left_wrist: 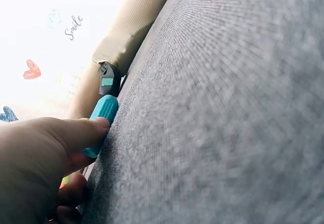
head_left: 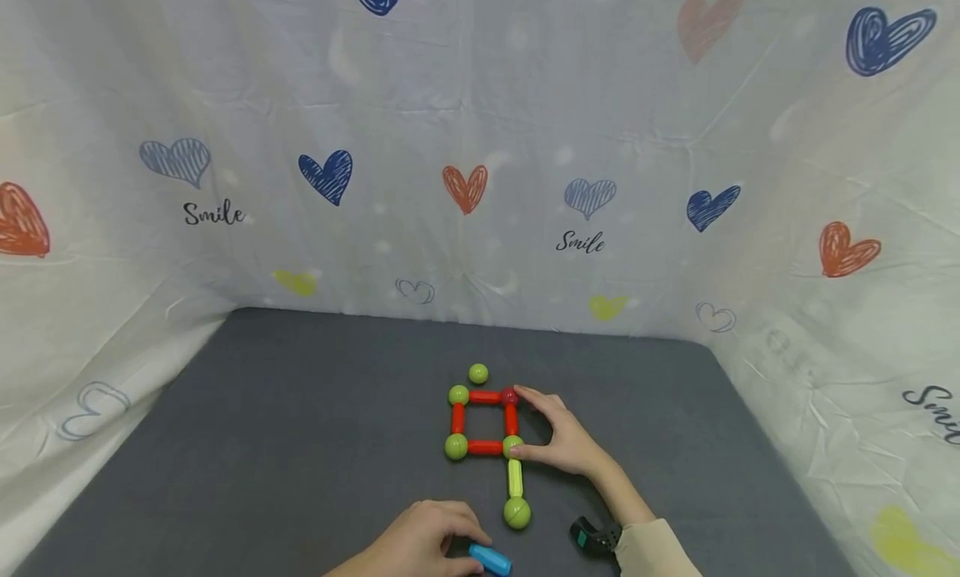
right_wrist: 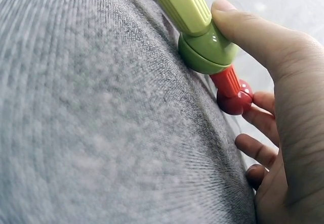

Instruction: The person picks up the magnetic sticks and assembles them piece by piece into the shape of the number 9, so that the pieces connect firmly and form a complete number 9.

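Note:
In the head view, a square of red rods (head_left: 486, 448) joined at its corners by balls lies on the grey table. Three corners are green balls (head_left: 456, 446); the far right one is a red ball (head_left: 509, 395). From the near right corner a light-green rod (head_left: 515, 479) runs toward me to another green ball (head_left: 517, 513). My right hand (head_left: 564, 439) grips the square's right side, thumb on the near green ball (right_wrist: 207, 49) and fingertips at the red ball (right_wrist: 235, 100). My left hand (head_left: 427, 537) pinches a blue rod (left_wrist: 105, 110) close over the cloth, nearer me.
A loose green ball (head_left: 478, 373) lies just beyond the square's far side. Light curtains (head_left: 465, 252) printed with hearts stand behind the table and along both sides. A black wrist strap (head_left: 595, 537) is on the right wrist.

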The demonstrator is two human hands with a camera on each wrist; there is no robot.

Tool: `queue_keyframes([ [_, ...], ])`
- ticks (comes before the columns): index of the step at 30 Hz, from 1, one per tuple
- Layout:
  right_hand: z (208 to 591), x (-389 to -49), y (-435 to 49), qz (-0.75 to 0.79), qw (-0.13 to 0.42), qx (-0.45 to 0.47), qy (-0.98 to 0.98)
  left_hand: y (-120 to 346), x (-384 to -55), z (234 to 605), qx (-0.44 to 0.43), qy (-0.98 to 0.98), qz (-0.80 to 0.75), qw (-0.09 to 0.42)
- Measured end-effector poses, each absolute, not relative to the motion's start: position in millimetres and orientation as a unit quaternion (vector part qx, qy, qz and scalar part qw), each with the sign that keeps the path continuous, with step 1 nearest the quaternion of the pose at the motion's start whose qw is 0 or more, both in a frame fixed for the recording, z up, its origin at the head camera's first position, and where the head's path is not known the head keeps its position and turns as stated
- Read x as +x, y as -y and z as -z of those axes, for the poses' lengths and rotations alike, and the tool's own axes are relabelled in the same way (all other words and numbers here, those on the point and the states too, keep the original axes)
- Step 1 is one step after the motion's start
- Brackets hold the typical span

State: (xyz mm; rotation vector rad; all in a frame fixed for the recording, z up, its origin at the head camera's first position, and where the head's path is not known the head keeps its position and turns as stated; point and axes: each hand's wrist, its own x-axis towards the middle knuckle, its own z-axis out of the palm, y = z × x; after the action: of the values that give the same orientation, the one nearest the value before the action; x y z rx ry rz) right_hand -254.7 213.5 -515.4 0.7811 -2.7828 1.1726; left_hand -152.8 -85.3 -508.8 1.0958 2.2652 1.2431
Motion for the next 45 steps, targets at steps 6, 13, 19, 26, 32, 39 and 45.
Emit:
queue_keyframes([
  [6,515.8,-255.5,-213.8,-0.378,0.011,0.248,0.892,86.1,-154.0,506.6,0.384,-0.793,-0.456,0.123],
  [13,516.0,-254.6,-213.1,-0.38,0.012,0.247,0.891,92.8,-163.2,500.8,0.324,-0.82,-0.467,0.069],
  [19,516.1,-254.5,-213.1,-0.381,0.011,0.246,0.891,92.8,-170.5,501.3,0.28,-0.834,-0.47,0.067],
  [26,516.0,-255.3,-212.3,-0.382,0.007,0.249,0.89,88.6,-169.5,507.0,0.281,-0.832,-0.472,0.07],
  [32,514.3,-255.5,-211.5,-0.381,0.004,0.248,0.89,85.1,-166.4,508.6,0.282,-0.829,-0.477,0.071],
  [39,514.7,-255.5,-212.4,-0.379,0.005,0.247,0.892,82.4,-164.4,506.1,0.281,-0.829,-0.478,0.076],
  [45,515.1,-255.3,-213.0,-0.381,0.002,0.247,0.891,81.3,-165.3,507.2,0.289,-0.833,-0.464,0.079],
])
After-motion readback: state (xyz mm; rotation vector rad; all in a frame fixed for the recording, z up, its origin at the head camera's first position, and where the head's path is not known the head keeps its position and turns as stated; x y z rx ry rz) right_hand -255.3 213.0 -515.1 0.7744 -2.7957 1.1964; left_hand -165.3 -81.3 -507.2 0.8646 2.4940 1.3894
